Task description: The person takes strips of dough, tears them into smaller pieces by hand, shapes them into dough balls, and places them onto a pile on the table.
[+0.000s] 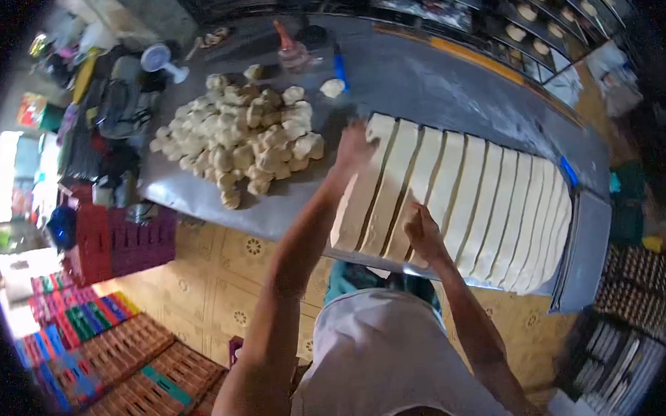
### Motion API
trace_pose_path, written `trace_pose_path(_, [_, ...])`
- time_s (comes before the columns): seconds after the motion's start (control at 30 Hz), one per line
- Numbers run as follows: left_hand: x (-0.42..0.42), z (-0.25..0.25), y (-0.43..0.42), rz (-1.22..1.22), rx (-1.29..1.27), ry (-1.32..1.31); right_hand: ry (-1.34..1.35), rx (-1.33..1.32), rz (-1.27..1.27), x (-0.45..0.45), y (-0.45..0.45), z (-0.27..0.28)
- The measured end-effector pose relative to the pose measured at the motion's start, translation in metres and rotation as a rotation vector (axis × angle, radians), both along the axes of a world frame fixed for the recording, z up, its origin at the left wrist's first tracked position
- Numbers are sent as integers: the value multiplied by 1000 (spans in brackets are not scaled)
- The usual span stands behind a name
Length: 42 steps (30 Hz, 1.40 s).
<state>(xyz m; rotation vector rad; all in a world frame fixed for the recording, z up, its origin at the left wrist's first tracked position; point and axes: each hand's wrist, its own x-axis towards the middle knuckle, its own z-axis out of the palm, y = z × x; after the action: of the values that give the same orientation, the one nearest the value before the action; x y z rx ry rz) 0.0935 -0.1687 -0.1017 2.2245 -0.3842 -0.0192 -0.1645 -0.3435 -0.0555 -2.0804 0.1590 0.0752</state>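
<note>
A slab of pale dough [483, 200], cut into several long parallel strips, lies on the metal table in front of me. My left hand [355, 148] is at the far left corner of the slab, beside the end of the outermost strip [366, 184]. It is blurred, but its fingers look stretched out. Over the near part of the left strips, my right hand [423, 237] is closed in a fist; whatever it may grip is too small to make out. Left of the slab sits a large heap of dough pieces [242, 134].
On the metal table [416, 75] are a single dough piece [333, 87], a blue-handled tool [340, 68] and a reddish bag [291, 52]. Stacked crates [130, 362] stand at the lower left. Shelves [534, 24] hold dough pieces at the back right; trays [638, 290] stand at right.
</note>
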Motion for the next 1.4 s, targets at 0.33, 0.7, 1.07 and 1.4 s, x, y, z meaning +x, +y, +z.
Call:
trace_pose_path(0.33, [33, 38, -2, -364, 100, 238, 136, -206, 59, 54, 164, 45])
trace_pose_path(0.7, [-210, 50, 318, 548, -937, 820, -63, -412, -91, 72, 150, 33])
trace_pose_path(1.07, [-219, 58, 256, 408, 117, 496, -380, 30, 495, 31, 147, 32])
trace_pose_path(1.4, [-319, 36, 83, 584, -88, 300, -254, -565, 331, 10, -78, 68])
